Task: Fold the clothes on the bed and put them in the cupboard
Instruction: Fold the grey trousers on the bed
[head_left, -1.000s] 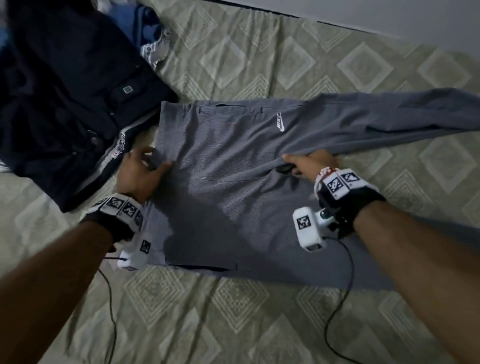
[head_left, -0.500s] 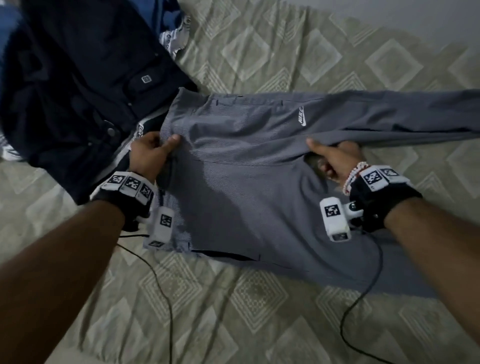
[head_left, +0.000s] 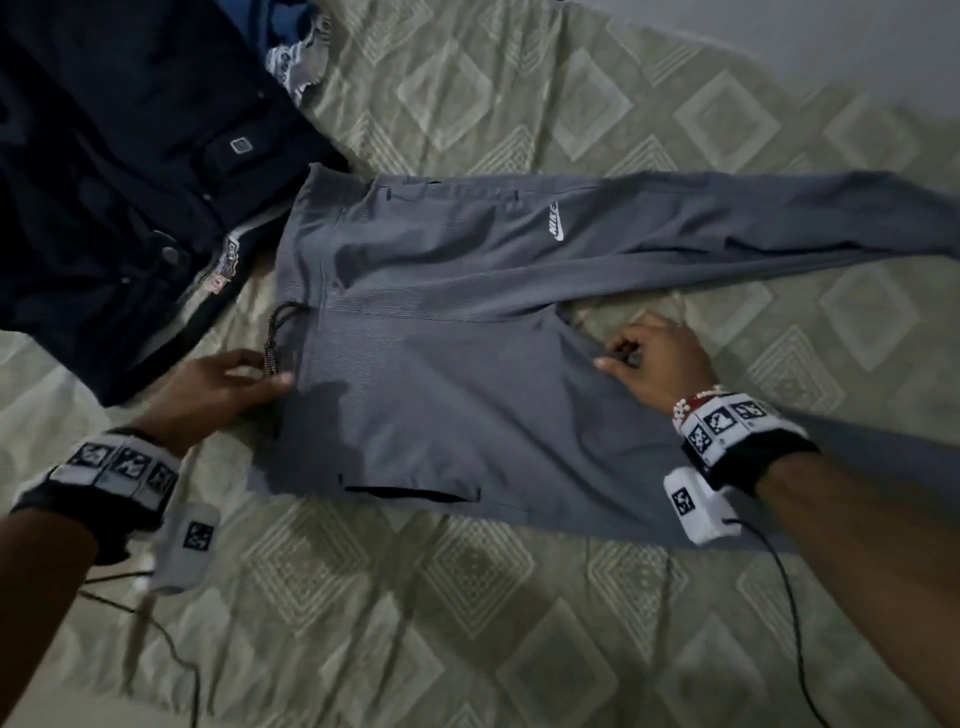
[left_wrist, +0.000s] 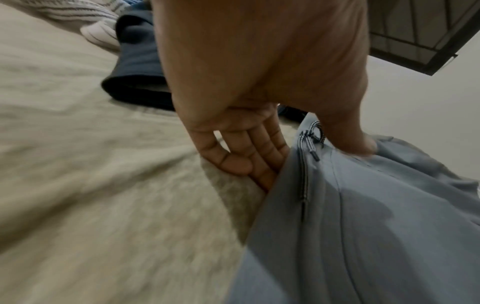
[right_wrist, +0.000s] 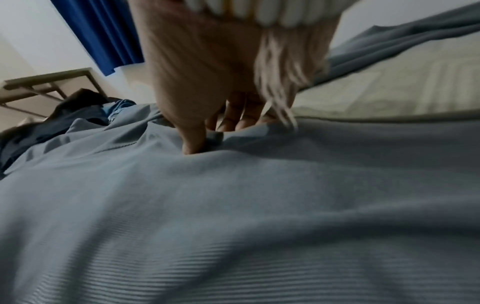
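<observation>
Grey trousers (head_left: 457, 364) are spread flat on the bed (head_left: 467, 623), legs running off to the right. The waistband edge is pinched by the left hand (head_left: 223, 384), thumb on top and fingers (left_wrist: 249, 156) tucked beneath; the crotch seam is pinched by the right hand (head_left: 660, 358). If only one layer is caught, the fold may come out crooked. The drawcord (head_left: 275, 338) could be trapped inside, and the dark jacket (head_left: 119, 171) just beside could be dragged along.
</observation>
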